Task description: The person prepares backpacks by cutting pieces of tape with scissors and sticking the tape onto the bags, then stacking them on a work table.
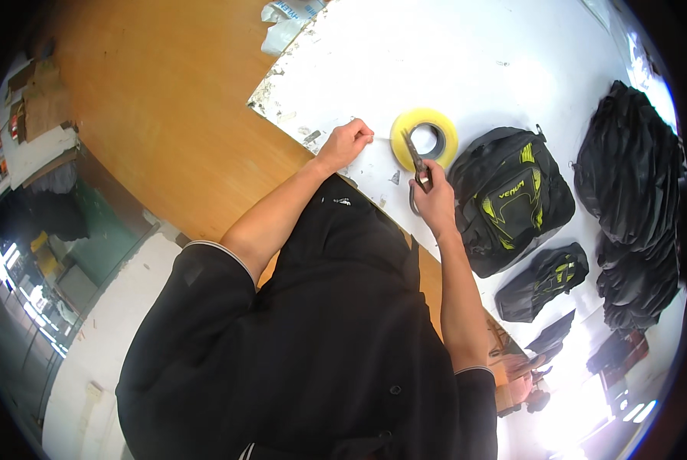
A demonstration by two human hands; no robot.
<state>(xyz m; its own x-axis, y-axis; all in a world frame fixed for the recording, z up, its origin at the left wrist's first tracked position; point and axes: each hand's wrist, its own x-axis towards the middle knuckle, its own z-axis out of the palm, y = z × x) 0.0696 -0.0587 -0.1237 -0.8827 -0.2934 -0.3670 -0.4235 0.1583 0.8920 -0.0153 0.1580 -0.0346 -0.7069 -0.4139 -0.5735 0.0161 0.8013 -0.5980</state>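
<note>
near the worktop's (pixel 474 73) front edge, a cutting step seems in hand: the right hand (pixel 435 199) grips dark scissors (pixel 415 155) over a yellow tape roll (pixel 448 138), the left hand (pixel 349 143) is curled, contents unclear, and the next move likely calls for steady blades.

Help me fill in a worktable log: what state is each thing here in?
Left hand: closed; contents unclear
Right hand: gripping the scissors
Scissors: held over the yellow tape roll, blade gap unclear
Yellow tape roll: lying flat
Black backpack: lying down, zips unclear
Smaller black bag: lying down, closure unclear
Black fabric pile: heaped, creased
Plastic bag: crumpled
White tabletop: edge worn
</note>
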